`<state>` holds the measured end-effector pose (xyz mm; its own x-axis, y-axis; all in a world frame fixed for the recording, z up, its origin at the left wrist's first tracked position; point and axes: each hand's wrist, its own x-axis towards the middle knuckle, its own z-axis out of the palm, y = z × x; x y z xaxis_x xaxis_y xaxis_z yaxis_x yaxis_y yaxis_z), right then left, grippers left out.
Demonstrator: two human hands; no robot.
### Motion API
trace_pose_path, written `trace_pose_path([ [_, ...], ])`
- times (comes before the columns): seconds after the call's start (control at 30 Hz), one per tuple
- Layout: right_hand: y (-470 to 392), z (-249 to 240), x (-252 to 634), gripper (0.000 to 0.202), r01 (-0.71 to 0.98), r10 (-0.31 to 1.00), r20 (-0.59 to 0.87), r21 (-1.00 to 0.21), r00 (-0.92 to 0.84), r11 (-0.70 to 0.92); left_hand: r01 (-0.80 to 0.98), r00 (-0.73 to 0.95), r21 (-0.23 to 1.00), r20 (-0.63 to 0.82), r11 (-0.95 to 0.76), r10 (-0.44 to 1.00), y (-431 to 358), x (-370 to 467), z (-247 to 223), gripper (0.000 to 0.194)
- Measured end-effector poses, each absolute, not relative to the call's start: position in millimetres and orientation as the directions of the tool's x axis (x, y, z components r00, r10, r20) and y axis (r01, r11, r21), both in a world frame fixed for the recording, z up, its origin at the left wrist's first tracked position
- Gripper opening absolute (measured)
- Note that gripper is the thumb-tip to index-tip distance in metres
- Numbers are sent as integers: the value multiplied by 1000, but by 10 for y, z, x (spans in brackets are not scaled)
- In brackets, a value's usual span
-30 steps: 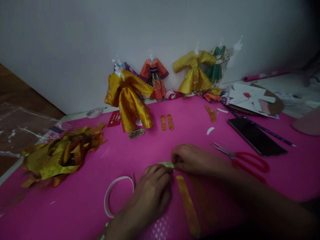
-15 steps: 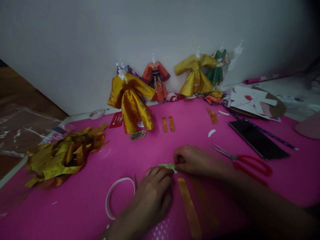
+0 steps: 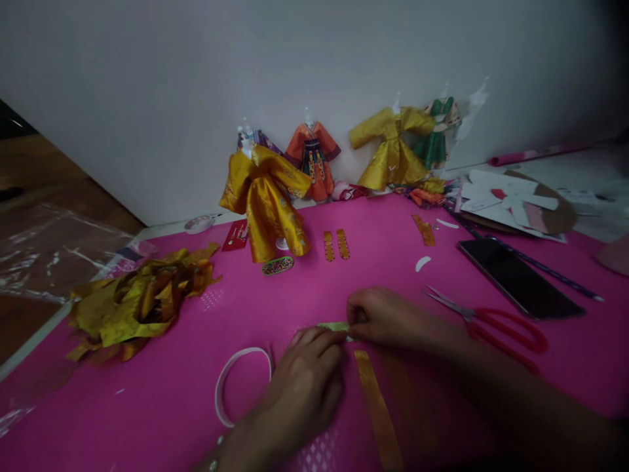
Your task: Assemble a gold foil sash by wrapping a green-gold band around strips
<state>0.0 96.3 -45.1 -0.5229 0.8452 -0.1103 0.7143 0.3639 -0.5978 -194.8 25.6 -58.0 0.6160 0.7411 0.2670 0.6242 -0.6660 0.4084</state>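
A small pale green strip (image 3: 334, 326) lies on the pink mat, mostly covered by my hands. My left hand (image 3: 308, 373) rests over its near edge, fingers together and curled down onto it; the thumb side is hidden. Curled at the strip's right end is my right hand (image 3: 374, 317), its fingertips pinched against it. Just below the hands runs a long gold ribbon strip (image 3: 376, 406) toward the mat's near edge. A white band curved into a loop (image 3: 219, 393) sits left of my left hand. Red-handled scissors (image 3: 484, 316) lie partly open beside my right forearm.
Small doll dresses, one gold (image 3: 265, 203), one orange (image 3: 314, 157) and others, stand by the wall. Gold fabric scraps (image 3: 147, 301) are heaped at left. Two short gold strips (image 3: 336, 244) lie mid-mat. A phone (image 3: 521, 275), pencil (image 3: 545, 265) and paper cutouts (image 3: 511, 203) are at right.
The whole view has shifted, so things appear slightly farther right. Both hands stay at the pale green strip, and the left fingertips reach a bit closer to the right hand.
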Motion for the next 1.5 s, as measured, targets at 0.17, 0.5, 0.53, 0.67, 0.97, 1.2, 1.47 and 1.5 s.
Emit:
trace_pose_path([
  [0.17,961,-473,16,5,691,846,-83,-621,-527,370,635,612,420,239,-648,754,244,-1955,-576,27],
  [0.5,977,-483,6,5,715,856,-88,-597,-510,364,644,608,419,227,-639,761,230,-1945,-574,27],
  [0.53,979,-489,9,5,714,856,-88,-597,-510,365,645,607,420,225,-638,762,235,-1943,-576,28],
  [0.67,978,-484,18,4,713,846,-106,-598,-523,366,647,606,420,222,-636,764,246,-1938,-578,32],
  [0.97,1003,-490,26,4,680,857,-80,-648,-509,343,643,605,423,231,-639,762,230,-1960,-572,33],
  [1.2,1047,-406,8,13,718,943,-6,-650,-333,249,637,571,393,337,-663,749,250,-1997,-537,26],
  [1.47,1098,-471,47,19,775,965,41,-589,-257,232,599,607,160,549,-785,575,160,-2008,-456,18],
  [1.5,1104,-490,48,19,786,968,42,-575,-248,226,577,628,140,553,-804,547,145,-1996,-448,18],
])
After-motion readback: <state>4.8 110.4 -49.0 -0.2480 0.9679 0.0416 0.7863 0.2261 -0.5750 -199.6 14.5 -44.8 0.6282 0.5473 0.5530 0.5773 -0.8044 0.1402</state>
